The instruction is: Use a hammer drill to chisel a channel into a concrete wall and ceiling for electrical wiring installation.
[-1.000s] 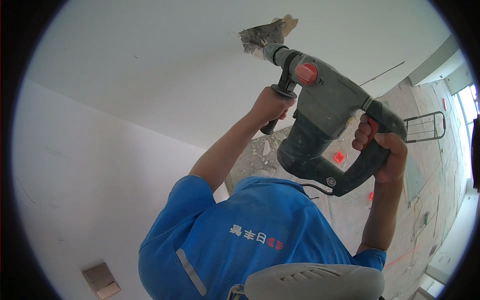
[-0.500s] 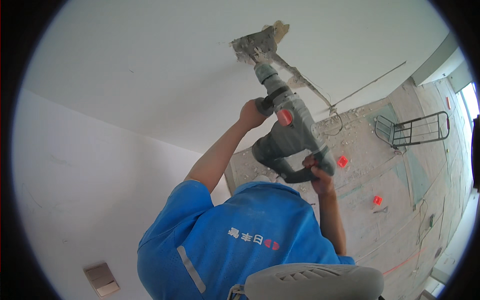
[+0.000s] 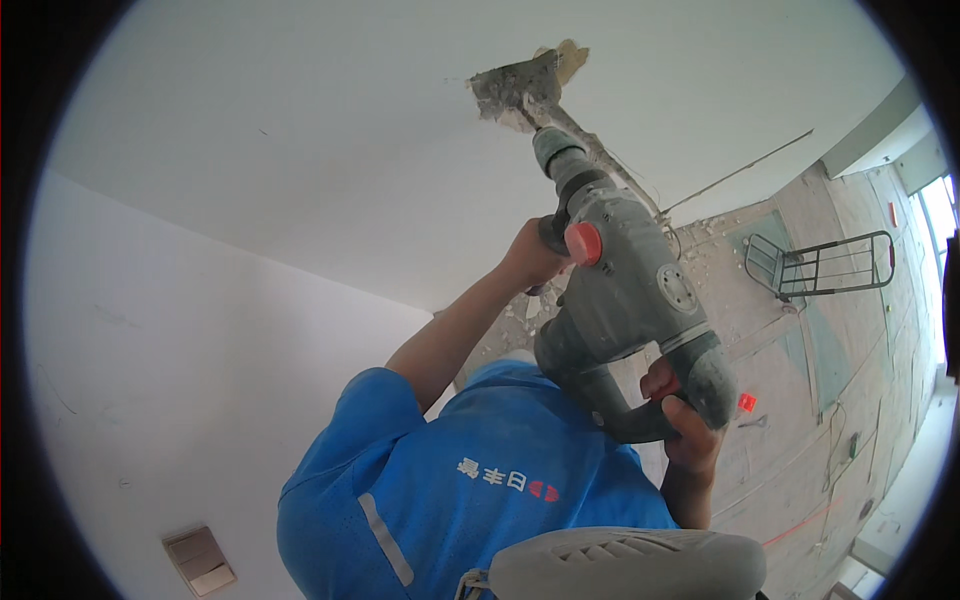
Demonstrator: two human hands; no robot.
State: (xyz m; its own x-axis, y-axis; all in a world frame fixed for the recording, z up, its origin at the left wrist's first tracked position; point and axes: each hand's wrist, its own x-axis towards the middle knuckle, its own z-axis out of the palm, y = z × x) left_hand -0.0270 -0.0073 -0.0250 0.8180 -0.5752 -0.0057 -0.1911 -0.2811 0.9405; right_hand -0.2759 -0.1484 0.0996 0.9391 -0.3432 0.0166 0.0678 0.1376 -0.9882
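My left hand (image 3: 536, 252) is closed round the side handle of a large grey-green hammer drill (image 3: 625, 295) with a red knob. My right hand (image 3: 685, 435) is wrapped about its rear grip, where a red trigger shows. The chuck points up at a chipped, broken patch (image 3: 510, 85) in the white wall, and the bit reaches its lower edge. A narrow chased groove (image 3: 610, 160) runs from the patch down to the right, partly behind the drill.
A folding hand trolley (image 3: 830, 262) lies on the dusty floor at right, with rubble (image 3: 715, 250), a red plastic box (image 3: 747, 402) and loose cords near it. A square switch plate (image 3: 200, 558) is on the lower-left wall. A window (image 3: 932, 220) is at far right.
The drill swung down from a more sideways tilt to a steeper one, uncovering the groove and trolley. Since half a second ago its rear end and my right hand moved lower and rightward.
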